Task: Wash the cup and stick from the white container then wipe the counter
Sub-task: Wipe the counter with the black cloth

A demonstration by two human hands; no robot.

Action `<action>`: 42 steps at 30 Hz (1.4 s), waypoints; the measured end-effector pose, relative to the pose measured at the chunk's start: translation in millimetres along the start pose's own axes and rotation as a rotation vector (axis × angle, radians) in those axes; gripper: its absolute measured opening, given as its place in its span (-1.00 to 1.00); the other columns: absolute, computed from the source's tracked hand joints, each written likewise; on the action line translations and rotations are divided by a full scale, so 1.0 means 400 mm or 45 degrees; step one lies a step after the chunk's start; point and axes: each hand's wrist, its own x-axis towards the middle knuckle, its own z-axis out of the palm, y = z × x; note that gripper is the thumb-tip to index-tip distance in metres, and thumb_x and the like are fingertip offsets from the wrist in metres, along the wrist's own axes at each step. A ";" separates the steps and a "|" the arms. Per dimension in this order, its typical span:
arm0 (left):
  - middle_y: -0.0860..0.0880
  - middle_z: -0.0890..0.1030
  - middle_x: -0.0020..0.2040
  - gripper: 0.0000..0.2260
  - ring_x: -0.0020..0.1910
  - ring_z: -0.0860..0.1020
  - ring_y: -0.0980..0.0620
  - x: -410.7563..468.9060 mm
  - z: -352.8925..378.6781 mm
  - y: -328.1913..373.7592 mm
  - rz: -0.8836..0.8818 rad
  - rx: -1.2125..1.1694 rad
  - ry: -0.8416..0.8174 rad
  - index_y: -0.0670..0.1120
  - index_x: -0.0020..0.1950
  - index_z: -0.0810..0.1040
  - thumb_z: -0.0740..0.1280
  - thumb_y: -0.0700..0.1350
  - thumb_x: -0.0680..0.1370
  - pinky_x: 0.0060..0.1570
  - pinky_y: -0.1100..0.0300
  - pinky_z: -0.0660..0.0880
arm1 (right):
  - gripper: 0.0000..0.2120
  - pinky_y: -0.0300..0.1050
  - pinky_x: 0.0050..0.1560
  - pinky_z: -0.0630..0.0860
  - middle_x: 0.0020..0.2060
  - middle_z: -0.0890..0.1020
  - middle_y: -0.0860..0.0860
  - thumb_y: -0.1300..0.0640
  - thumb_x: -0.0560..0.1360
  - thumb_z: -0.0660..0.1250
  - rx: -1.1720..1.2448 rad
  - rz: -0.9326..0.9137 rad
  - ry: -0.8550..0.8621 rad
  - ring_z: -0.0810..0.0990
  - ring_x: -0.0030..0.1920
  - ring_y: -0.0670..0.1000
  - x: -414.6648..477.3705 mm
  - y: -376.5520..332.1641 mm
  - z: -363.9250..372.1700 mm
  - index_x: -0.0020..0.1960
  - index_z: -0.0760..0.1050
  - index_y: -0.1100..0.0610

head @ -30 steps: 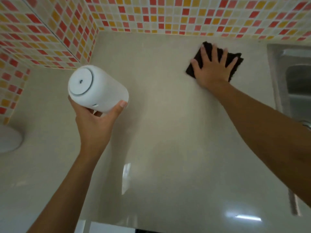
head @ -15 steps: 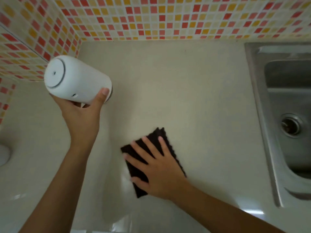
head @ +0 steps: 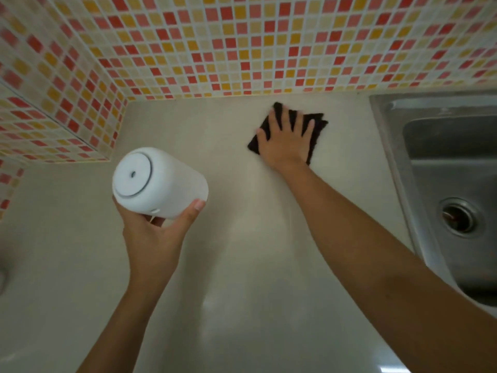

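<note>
My left hand point(head: 154, 232) grips the white container point(head: 158, 183) from below and holds it in the air above the left part of the beige counter point(head: 242, 265), its round lidded end facing me. My right hand point(head: 286, 141) lies flat, fingers spread, on a black cloth point(head: 317, 130) pressed to the counter near the back wall. A faint wet streak runs down the counter below the cloth. Neither a cup nor a stick is in view.
A steel sink point(head: 451, 184) with a round drain point(head: 460, 219) sits at the right. Mosaic-tiled walls point(head: 242, 44) in red, orange and cream close the counter at the back and the left. A white object shows at the far left edge.
My right hand slid the black cloth from the back of the counter toward me, then away again to the back wall. The container stayed lifted in my left hand.
</note>
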 end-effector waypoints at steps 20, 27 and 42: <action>0.00 0.43 0.40 -0.14 0.32 0.48 0.14 -0.001 -0.031 -0.056 -0.002 0.047 -0.058 -0.10 0.51 0.16 0.56 -0.08 0.34 0.23 0.20 0.51 | -0.37 0.25 0.48 -0.22 0.57 -0.03 0.03 -0.26 0.58 -0.19 -0.040 -0.015 0.045 -0.10 0.54 0.21 -0.121 0.058 0.017 0.57 -0.09 -0.02; 0.00 0.39 0.42 -0.18 0.35 0.44 0.17 0.023 0.042 -0.058 0.040 -0.038 -0.023 -0.14 0.51 0.12 0.54 -0.08 0.42 0.25 0.27 0.47 | -0.39 0.23 0.49 -0.10 0.57 0.01 -0.02 -0.26 0.58 0.00 0.091 -0.576 -0.191 -0.11 0.55 0.12 -0.750 -0.009 0.072 0.56 -0.01 -0.09; 0.08 0.45 0.35 -0.16 0.26 0.48 0.27 -0.036 0.097 -0.071 0.014 0.011 -0.193 -0.10 0.49 0.15 0.57 -0.01 0.37 0.20 0.29 0.49 | -0.37 0.26 0.49 -0.14 0.57 0.02 0.05 -0.29 0.57 -0.20 -0.091 0.080 0.073 -0.04 0.54 0.21 -0.282 0.320 -0.012 0.57 -0.08 -0.06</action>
